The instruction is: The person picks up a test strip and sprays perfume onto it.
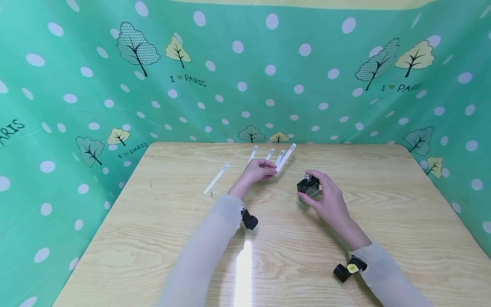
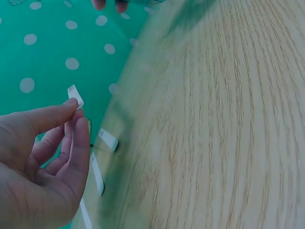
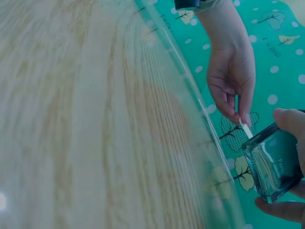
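My left hand (image 1: pixel 261 169) pinches one end of a white perfume test strip (image 1: pixel 286 157) between thumb and fingertips, above the far part of the table. The strip slants up to the right, with small dark print near its top end. In my right hand (image 1: pixel 330 197) is a dark glass perfume bottle (image 1: pixel 307 187), gripped between thumb and fingers and tilted; its silver neck (image 1: pixel 307 176) points toward the strip side. Lettering shows on the bottle (image 3: pixel 274 164) in the right wrist view. A gap separates the bottle from the strip in the head view.
More white strips lie on the wooden table (image 1: pixel 153 238): one (image 1: pixel 216 179) left of my left hand, several behind it, partly hidden. A tiny dark object (image 1: pixel 211 194) lies by the left strip. A green patterned curtain (image 1: pixel 268 102) hangs behind the table.
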Demonstrator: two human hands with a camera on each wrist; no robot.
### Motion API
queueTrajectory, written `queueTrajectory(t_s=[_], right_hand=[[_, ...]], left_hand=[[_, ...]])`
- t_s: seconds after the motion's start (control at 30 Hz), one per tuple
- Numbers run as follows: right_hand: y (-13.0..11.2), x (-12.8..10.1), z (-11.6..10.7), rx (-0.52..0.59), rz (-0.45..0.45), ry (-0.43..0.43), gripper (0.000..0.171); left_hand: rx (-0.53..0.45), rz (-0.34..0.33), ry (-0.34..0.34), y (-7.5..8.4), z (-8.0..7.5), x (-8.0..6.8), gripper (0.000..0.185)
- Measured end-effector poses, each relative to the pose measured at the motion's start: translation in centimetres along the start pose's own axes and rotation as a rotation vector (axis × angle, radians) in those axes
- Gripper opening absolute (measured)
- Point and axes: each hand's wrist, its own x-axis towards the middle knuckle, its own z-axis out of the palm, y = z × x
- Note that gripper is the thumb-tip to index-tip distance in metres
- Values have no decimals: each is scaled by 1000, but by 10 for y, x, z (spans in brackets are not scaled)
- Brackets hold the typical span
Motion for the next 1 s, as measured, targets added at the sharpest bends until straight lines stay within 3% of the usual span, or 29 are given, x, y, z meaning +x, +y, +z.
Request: queueTrajectory(t_s=[0.43,1.0], right_hand=[[0,-1,0,-10,8,-10,70],[1,-4,-1,-19,11,1,71]], left_hand=[[68,-33,76,-3,12,9,21],[53,-14,76,-4,20,12,17]])
